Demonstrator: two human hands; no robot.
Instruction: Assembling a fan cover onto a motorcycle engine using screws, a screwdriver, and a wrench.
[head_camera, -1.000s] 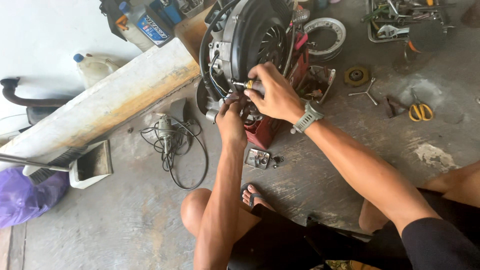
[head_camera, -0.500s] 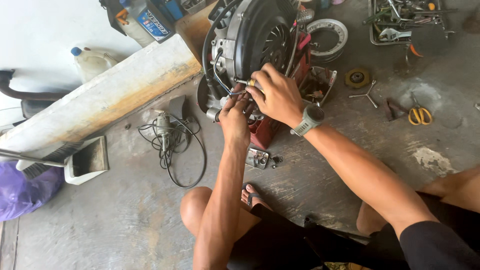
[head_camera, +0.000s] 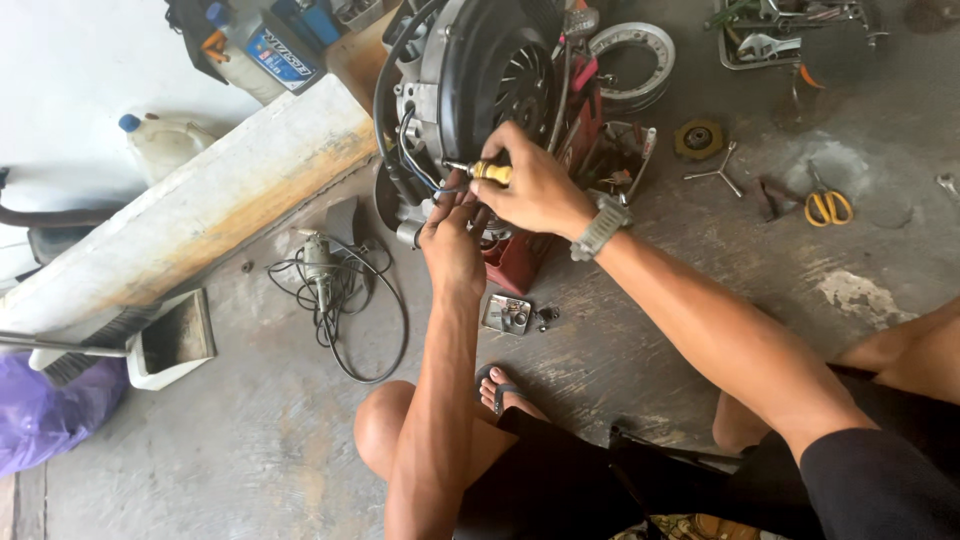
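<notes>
A small engine (head_camera: 480, 90) with a black fan cover stands on the concrete floor in front of me. My right hand (head_camera: 535, 185) grips a yellow-handled screwdriver (head_camera: 485, 171) whose tip points left into the engine's side by the black cables. My left hand (head_camera: 452, 245) is just below it, fingers pressed against the engine's lower part; what they pinch is hidden. A grey watch (head_camera: 600, 226) is on my right wrist.
A power tool with a coiled black cord (head_camera: 330, 280) lies left of my arm. A small metal part (head_camera: 506, 314) lies by my foot. Yellow-handled scissors (head_camera: 828, 207), a three-armed wrench (head_camera: 718, 172), a metal ring (head_camera: 632, 55), a dustpan (head_camera: 170, 340) and a wooden plank (head_camera: 190, 210) surround the spot.
The view shifted slightly. My right hand turned so the screwdriver's yellow handle shows more; both hands stay at the same spot on the engine.
</notes>
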